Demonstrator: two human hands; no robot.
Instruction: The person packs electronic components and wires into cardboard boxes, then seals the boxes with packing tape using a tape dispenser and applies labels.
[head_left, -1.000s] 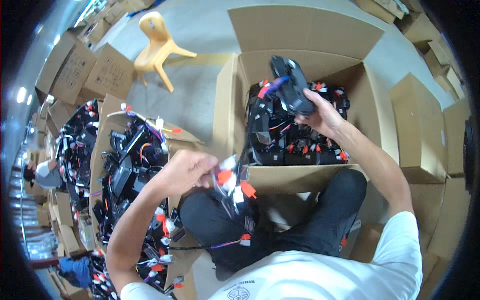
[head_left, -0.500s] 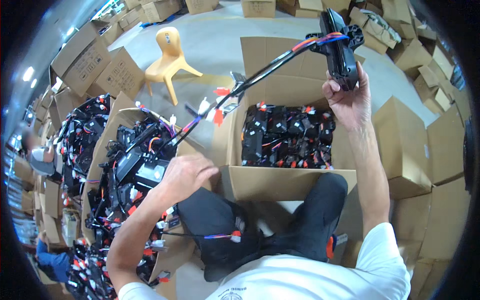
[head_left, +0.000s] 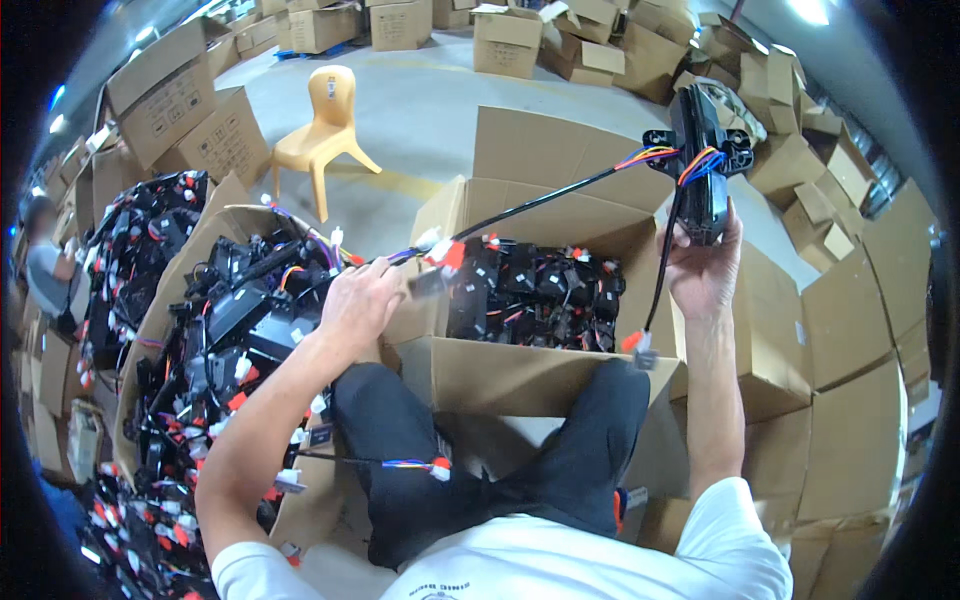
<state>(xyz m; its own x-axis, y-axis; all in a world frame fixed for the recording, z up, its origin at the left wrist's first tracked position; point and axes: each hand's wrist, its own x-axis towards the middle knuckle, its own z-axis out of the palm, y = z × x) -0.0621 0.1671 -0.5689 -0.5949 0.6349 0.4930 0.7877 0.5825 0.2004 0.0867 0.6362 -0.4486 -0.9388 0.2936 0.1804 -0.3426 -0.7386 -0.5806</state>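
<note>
My right hand (head_left: 703, 268) holds a black electrical unit (head_left: 703, 160) up high, above the right side of an open cardboard box (head_left: 500, 375). A black cable (head_left: 560, 195) with coloured wires runs taut from the unit down to the left, where my left hand (head_left: 357, 300) grips its end near white and red connectors (head_left: 440, 250). A second thin cable (head_left: 655, 280) hangs from the unit to a small plug (head_left: 638, 350). The box in front of me holds several black units with red tags (head_left: 535, 290).
A second open box (head_left: 215, 300) full of black units and wiring stands at my left. A yellow plastic chair (head_left: 325, 130) stands on the grey floor beyond. Stacked cardboard boxes (head_left: 830, 300) crowd the right side and the back. Another person sits at the far left (head_left: 45, 270).
My right hand has lifted the black unit out of the box and raised it high to the right. My left hand pulled the cable's end leftward, so the cable now stretches taut.
</note>
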